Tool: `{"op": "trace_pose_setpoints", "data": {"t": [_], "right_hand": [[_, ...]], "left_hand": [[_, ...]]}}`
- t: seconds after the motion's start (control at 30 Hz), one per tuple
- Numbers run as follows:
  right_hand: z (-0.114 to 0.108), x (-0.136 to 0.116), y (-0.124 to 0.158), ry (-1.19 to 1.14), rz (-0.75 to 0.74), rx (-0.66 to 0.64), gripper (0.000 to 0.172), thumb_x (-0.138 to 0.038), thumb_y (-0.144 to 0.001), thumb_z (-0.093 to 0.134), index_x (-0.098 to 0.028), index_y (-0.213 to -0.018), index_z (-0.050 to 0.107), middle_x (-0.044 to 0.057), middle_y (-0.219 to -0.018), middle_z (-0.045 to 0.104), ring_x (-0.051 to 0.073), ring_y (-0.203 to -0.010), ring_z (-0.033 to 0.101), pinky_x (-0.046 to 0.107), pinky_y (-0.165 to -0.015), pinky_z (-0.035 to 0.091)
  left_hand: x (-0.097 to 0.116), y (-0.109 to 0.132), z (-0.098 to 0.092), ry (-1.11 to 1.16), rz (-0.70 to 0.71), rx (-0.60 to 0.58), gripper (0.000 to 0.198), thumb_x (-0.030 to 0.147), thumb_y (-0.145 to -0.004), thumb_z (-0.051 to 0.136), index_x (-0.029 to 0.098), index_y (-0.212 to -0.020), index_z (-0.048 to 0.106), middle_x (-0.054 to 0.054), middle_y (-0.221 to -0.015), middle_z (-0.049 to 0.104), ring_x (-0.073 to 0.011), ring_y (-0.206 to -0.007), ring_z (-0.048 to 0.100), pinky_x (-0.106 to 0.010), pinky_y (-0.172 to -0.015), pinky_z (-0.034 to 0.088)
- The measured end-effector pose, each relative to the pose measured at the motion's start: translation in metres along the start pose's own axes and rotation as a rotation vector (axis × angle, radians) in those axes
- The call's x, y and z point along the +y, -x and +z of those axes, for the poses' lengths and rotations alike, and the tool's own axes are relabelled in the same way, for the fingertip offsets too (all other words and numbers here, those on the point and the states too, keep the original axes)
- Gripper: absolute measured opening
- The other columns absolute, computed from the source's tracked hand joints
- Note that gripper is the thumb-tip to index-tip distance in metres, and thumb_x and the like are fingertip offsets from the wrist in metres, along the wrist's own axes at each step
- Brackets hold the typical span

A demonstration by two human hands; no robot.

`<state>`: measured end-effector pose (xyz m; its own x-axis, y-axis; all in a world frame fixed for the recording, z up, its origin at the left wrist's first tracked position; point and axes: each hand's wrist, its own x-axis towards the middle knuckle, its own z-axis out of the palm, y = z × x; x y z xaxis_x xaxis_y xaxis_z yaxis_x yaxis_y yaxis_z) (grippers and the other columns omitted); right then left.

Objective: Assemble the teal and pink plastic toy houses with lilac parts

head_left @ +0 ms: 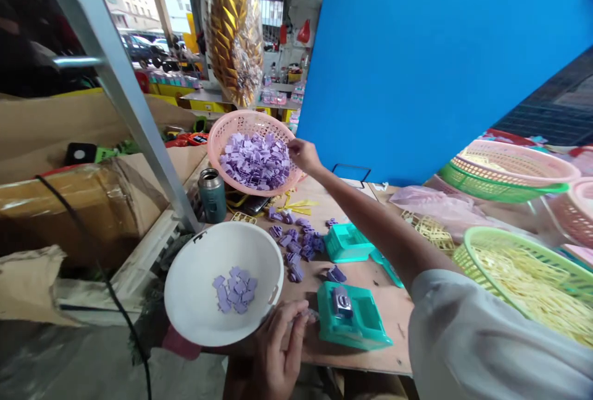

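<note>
My right hand reaches across to the right rim of a pink basket heaped with small purple plastic parts. Its fingers are curled in at the edge, and what they hold, if anything, is hidden. Low in the view, my left hand has its fingers pressed together beside the white bowl; something small and unclear shows at its fingertips. Flat purple pieces lie in that bowl. Right of my left hand sits a teal plastic housing with a purple part on it.
Loose purple parts and another teal housing lie on the wooden table. A dark green flask stands between bowl and metal post. At right is a green basket of pale yellow strips; a blue board rises behind.
</note>
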<state>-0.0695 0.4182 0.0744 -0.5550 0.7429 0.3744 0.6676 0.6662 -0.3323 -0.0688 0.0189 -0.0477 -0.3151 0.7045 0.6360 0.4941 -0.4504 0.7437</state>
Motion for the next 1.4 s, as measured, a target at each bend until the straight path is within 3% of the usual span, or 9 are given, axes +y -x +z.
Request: {"op": "trace_pose_setpoints", "data": {"t": [0.13,0.23,0.43,0.6,0.8,1.0,1.17,1.27,1.4], "right_hand": [[-0.033,0.061,0.021,0.074,0.213,-0.012,0.047,0.000,-0.089,0.042,-0.002,-0.126,0.071,0.018,-0.102,0.079,0.022,-0.090,0.076,0.028,-0.081,0.056],[-0.021,0.080,0.040,0.057,0.202,-0.199,0.031,0.000,-0.085,0.058,-0.010,-0.104,0.081,0.010,-0.089,0.080,0.018,-0.081,0.076,0.021,-0.074,0.055],[0.042,0.057,0.049,0.070,0.114,-0.442,0.029,-0.017,-0.087,0.075,-0.015,-0.116,0.080,0.008,-0.107,0.081,0.017,-0.090,0.075,0.018,-0.075,0.054],[0.053,0.037,0.045,0.190,0.122,-0.462,0.030,-0.017,-0.083,0.078,-0.009,-0.112,0.079,0.018,-0.107,0.079,0.026,-0.097,0.074,0.027,-0.084,0.055],[-0.016,0.051,0.078,0.227,0.136,-0.414,0.040,-0.030,-0.102,0.056,0.003,-0.117,0.072,0.025,-0.123,0.072,0.024,-0.113,0.069,0.026,-0.095,0.046],[-0.126,0.020,0.239,-0.192,-0.195,-0.493,0.030,-0.042,-0.097,0.069,-0.015,-0.087,0.073,0.004,-0.079,0.073,0.011,-0.067,0.062,0.023,-0.065,0.044],[-0.123,-0.018,0.343,-0.103,-0.078,-0.522,0.021,-0.030,-0.093,0.076,-0.014,-0.082,0.070,0.007,-0.076,0.069,0.014,-0.067,0.059,0.025,-0.061,0.034],[-0.116,-0.019,0.356,-0.147,-0.013,-0.336,0.035,-0.044,-0.096,0.072,-0.013,-0.080,0.069,0.008,-0.077,0.068,0.015,-0.069,0.058,0.025,-0.063,0.035],[-0.125,-0.027,0.366,-0.576,0.088,-0.183,0.050,-0.061,-0.098,0.062,-0.013,-0.095,0.073,0.007,-0.082,0.071,0.013,-0.069,0.059,0.023,-0.061,0.042]], "left_hand": [[-0.006,0.005,0.006,0.010,0.017,-0.089,0.021,0.020,-0.105,0.052,0.024,-0.118,0.067,-0.003,-0.091,0.080,-0.0134,-0.079,0.079,-0.017,-0.075,0.062],[-0.008,0.004,0.015,0.021,0.059,-0.130,0.020,0.020,-0.106,0.051,0.024,-0.117,0.067,-0.002,-0.092,0.079,-0.0130,-0.081,0.078,-0.017,-0.078,0.062],[0.003,-0.008,0.023,-0.027,0.097,-0.113,0.019,0.021,-0.107,0.048,0.023,-0.114,0.067,-0.002,-0.089,0.080,-0.0122,-0.081,0.078,-0.015,-0.079,0.061],[0.009,-0.015,0.014,-0.132,0.077,-0.116,0.017,0.020,-0.106,0.051,0.021,-0.112,0.067,-0.003,-0.092,0.081,-0.0120,-0.083,0.079,-0.014,-0.080,0.061],[0.009,-0.009,0.008,-0.079,-0.187,-0.104,0.018,0.027,-0.104,0.057,0.020,-0.112,0.071,-0.007,-0.096,0.079,-0.0184,-0.089,0.077,-0.027,-0.083,0.064],[0.022,-0.011,0.011,0.209,-0.527,0.017,0.025,0.038,-0.097,0.069,0.018,-0.113,0.068,-0.007,-0.097,0.080,-0.0164,-0.082,0.076,-0.024,-0.075,0.063],[0.034,-0.022,0.014,0.379,-0.616,0.042,0.043,0.043,-0.088,0.079,0.016,-0.119,0.068,-0.007,-0.089,0.080,-0.0161,-0.070,0.075,-0.021,-0.061,0.061],[0.040,-0.021,0.021,0.477,-0.633,0.046,0.044,0.044,-0.087,0.080,0.016,-0.118,0.069,-0.007,-0.091,0.080,-0.0172,-0.070,0.075,-0.024,-0.062,0.062],[0.055,-0.015,0.041,0.543,-0.646,-0.010,0.040,0.044,-0.086,0.081,0.016,-0.114,0.073,-0.007,-0.093,0.080,-0.0155,-0.068,0.074,-0.023,-0.062,0.062]]}}
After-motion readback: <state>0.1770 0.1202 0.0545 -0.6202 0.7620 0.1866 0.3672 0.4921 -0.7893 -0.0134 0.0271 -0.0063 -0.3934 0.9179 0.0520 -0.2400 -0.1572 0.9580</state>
